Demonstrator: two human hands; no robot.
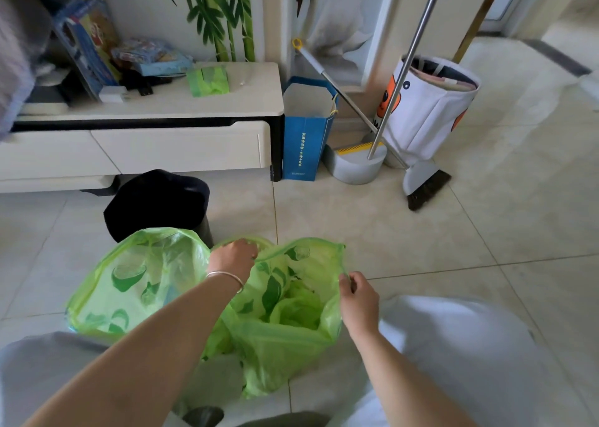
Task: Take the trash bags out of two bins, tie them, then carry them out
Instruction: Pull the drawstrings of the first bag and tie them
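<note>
Left hand (231,258) and right hand (358,297) each pinch the rim of the open green trash bag (285,323) lying just in front of the black bin (155,206); gather both edges evenly toward the middle before knotting.

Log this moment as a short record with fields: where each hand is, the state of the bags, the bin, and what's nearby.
left hand: pinches far rim of right green bag
right hand: pinches that bag's near-right rim
right green bag: open, untied, on floor
left green bag: open, untied, beside it
black bin: behind the bags
nearby: blue paper bag, dustpan, broom
</note>
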